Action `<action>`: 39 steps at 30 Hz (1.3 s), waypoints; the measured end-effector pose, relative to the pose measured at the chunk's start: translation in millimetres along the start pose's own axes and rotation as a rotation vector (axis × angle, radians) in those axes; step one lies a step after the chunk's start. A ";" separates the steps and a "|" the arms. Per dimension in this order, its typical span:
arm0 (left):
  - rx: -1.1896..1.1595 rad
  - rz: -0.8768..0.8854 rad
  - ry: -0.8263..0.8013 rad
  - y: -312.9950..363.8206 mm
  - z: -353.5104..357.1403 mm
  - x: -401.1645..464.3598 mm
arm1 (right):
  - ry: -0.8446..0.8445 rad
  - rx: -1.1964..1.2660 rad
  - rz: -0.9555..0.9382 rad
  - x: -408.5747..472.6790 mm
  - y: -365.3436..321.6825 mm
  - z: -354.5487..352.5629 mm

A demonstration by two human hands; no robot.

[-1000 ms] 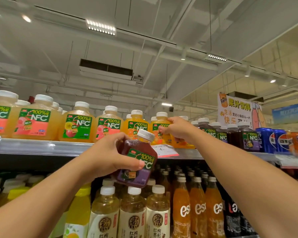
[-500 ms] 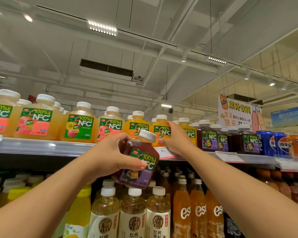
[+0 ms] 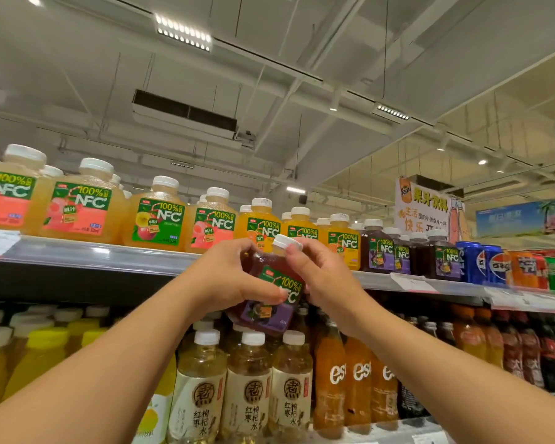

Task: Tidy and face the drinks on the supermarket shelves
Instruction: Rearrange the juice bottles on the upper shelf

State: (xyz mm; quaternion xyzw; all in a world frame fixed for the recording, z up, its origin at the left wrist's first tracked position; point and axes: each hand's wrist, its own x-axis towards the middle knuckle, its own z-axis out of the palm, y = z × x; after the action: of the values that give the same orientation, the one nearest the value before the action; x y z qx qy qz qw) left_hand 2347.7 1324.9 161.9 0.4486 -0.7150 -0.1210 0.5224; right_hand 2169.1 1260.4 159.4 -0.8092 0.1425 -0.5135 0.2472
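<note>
two hands on one bottle right now, so this is basically a hand-off or a re-grip. the dark grape juice bottle [image 3: 268, 290] is up in the air in front of the top shelf [image 3: 109, 254], tilted with its cap toward 1 o'clock and the purple label facing the camera. left hand [image 3: 225, 283] wraps the body from the 9 o'clock side, thumb curled across the label. right hand [image 3: 321, 280] comes in from 3 o'clock with its fingers [image 3: 297, 251] pinching up at the white cap [image 3: 284, 242] and the palm against the bottle's side. so both sets of fingers are closed on the bottle, neither one spread wide.

my guess at where it belongs: the row of dark grape bottles [image 3: 407, 251] at about 2 o'clock, just right of the orange juice bottles [image 3: 298, 232], before the blue cans [image 3: 484, 261].

tips for doing it well, imo:
- get the right hand down onto the body, not only the cap, before the left lets go. a cap pinch on a full bottle feels sketchy
- stand it upright before it reaches the shelf lip
- set it in line with the front purple ones, label square to the aisle
- watch the price tag [image 3: 412, 283] sticking out on the rail, easy to knock

can't tell if there's a free slot in that row from here.
</note>
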 end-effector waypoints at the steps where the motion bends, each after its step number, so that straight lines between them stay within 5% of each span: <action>1: 0.013 0.007 -0.012 0.2 0.1 -0.6 | -0.013 -0.034 0.017 -2.9 -4.6 2.9; 14: 0.399 0.082 -0.108 -1.7 0.8 -7.7 | 0.217 -0.460 0.150 -58.2 -34.8 -13.9; 19: 1.000 0.159 0.038 0.6 26.4 -11.7 | 0.214 -0.614 0.227 -118.3 -41.5 -72.7; 23: 1.374 0.059 0.045 13.5 78.8 -17.2 | 0.222 -0.637 0.251 -158.9 -47.0 -127.0; 32: 1.355 0.129 -0.018 45.9 224.7 -9.9 | 0.204 -0.601 0.227 -230.2 -30.3 -270.5; 39: 1.420 0.082 -0.056 79.4 271.1 11.9 | 0.143 -0.667 0.243 -244.5 -6.5 -341.1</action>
State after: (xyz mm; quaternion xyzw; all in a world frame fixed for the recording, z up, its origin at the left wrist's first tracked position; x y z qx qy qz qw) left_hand 2074.2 1280.7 105.3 0.6499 -0.6507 0.3824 0.0893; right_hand 1755.9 1297.7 96.5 -0.7846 0.4142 -0.4609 0.0184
